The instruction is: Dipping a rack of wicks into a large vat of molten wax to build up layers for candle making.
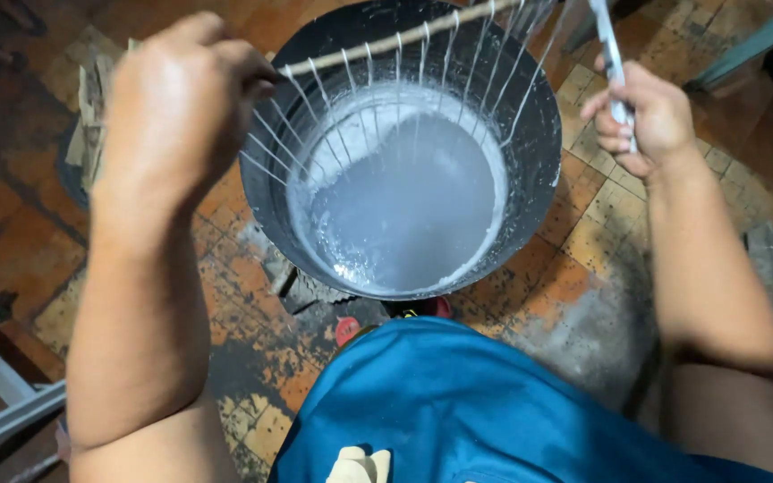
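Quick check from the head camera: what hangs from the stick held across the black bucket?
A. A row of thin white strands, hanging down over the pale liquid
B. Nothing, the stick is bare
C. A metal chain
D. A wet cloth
A: the left hand holds the stick, and a row of thin white strands hangs from it over the pale liquid in the black bucket.

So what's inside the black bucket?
The black bucket holds pale grey-white liquid, with white residue on the inner wall. Thin white strings hang from a stick into it. Their lower ends and the bucket's bottom are hidden.
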